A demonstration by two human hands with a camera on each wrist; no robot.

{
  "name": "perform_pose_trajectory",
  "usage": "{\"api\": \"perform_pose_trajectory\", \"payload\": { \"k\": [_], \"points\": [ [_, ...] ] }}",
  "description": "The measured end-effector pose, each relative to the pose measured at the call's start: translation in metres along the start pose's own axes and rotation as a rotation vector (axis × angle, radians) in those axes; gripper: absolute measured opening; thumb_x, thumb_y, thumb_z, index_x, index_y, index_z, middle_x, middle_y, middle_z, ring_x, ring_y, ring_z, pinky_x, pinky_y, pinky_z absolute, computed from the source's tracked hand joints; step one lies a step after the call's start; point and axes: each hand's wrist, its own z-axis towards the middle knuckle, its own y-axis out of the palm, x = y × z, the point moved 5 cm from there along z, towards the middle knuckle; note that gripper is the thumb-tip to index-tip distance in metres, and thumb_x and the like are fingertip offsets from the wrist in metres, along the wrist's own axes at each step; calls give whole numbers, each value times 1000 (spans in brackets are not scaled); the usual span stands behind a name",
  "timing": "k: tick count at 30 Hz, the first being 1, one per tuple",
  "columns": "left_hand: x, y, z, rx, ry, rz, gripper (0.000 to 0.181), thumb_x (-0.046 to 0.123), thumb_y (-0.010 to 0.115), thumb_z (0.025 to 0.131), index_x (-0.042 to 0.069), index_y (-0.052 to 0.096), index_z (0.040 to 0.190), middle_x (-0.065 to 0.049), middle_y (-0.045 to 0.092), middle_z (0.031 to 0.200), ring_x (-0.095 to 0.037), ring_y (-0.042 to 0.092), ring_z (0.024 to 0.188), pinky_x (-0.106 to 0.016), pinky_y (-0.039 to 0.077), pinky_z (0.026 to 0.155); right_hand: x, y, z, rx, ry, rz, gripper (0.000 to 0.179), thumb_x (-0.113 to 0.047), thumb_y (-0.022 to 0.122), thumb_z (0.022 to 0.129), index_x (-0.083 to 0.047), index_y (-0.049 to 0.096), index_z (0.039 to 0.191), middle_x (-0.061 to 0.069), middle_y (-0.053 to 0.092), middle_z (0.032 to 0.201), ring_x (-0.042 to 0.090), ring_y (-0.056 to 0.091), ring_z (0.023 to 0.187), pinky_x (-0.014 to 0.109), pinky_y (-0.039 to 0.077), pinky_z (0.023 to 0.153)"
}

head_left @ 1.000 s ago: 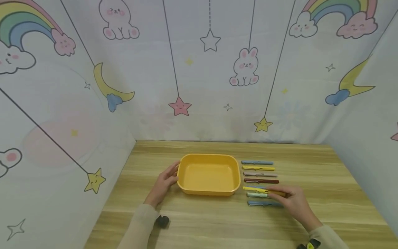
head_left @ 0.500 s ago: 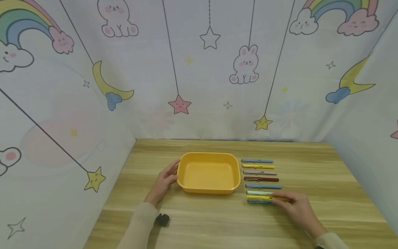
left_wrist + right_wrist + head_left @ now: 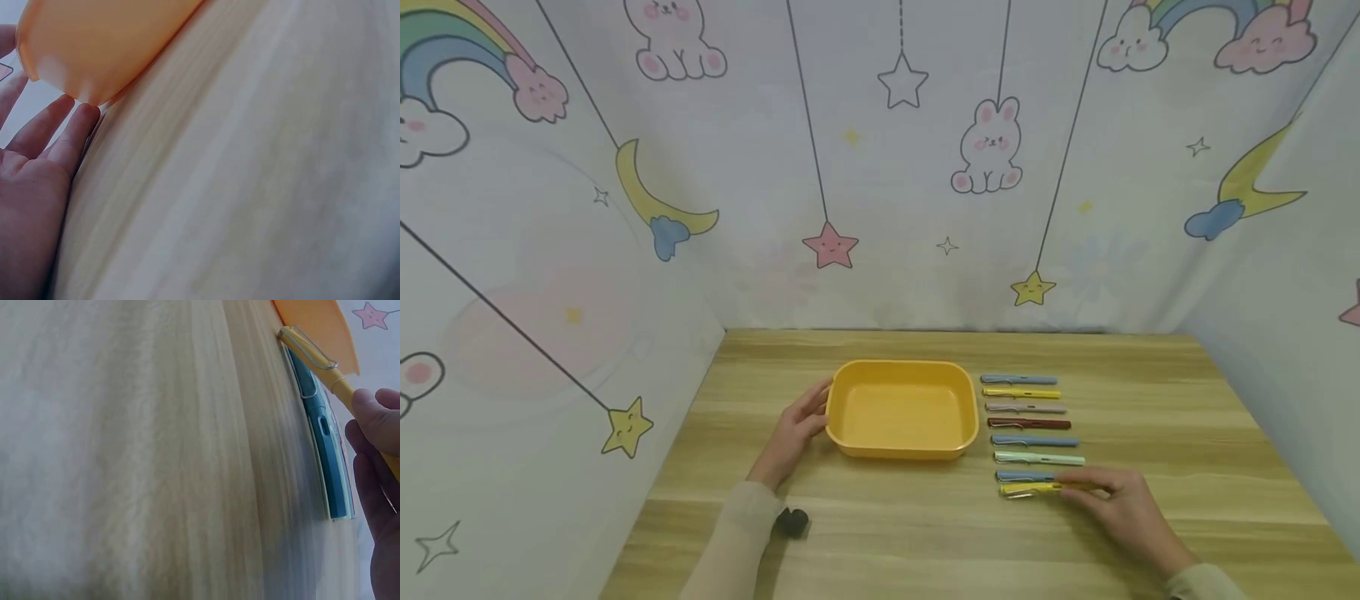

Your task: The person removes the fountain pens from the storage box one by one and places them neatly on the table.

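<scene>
Between thumb and fingers my right hand [image 3: 1123, 504] pinches a yellow pen [image 3: 1028, 490] with a wire clip, its clip end pointing left. In the right wrist view the yellow pen [image 3: 315, 359] is tilted over a blue pen [image 3: 325, 456] that lies on the table. That blue pen [image 3: 1024, 477] is the nearest of the row in the head view, just beyond the held one. My left hand [image 3: 792, 433] rests its fingers against the left side of a yellow-orange plastic tray [image 3: 902, 452]; the left wrist view shows fingertips right at the tray's wall [image 3: 94, 56].
Beyond the blue pen lie several more in a parallel column right of the tray: mint [image 3: 1041, 458], blue [image 3: 1037, 440], dark red [image 3: 1030, 423], mauve [image 3: 1026, 407], yellow [image 3: 1022, 392] and blue [image 3: 1019, 379]. Patterned curtains [image 3: 880, 283] enclose the wooden table [image 3: 910, 533].
My right hand has carried the yellow pen toward the front, past the mint pen and then the nearest blue one. My left hand and the tray stay put; the head view tips slightly.
</scene>
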Motion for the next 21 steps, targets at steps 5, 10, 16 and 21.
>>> {"api": "perform_pose_trajectory", "payload": {
  "k": [5,10,16,21],
  "points": [
    [0,0,1,-1,-2,-11,65,6,57,102,10,37,164,-22,42,163,-41,42,148,-23,50,104,0,0,-2,-10,-89,-53,35,5,89,72,-16,84,100,-2,81,97,2,75,91,9,53,84],
    [0,-1,1,-6,8,-13,66,6,56,102,8,35,164,-23,41,163,-42,41,148,-23,50,104,-1,2,-2,-11,-185,-127,39,7,91,68,-17,83,98,-3,81,95,3,75,88,7,52,83],
    [0,0,1,-5,6,-1,66,5,56,102,10,36,164,-22,41,163,-41,41,148,-24,50,104,0,7,-3,-15,-254,-181,41,8,92,62,-16,82,95,-4,81,93,6,76,84,6,51,83],
    [0,0,0,7,-9,4,65,6,57,102,11,37,164,-21,42,163,-40,42,148,-23,50,104,0,10,-3,-17,-270,-192,41,9,92,60,-13,82,92,-3,80,92,8,76,82,6,51,83]
  ]
}}
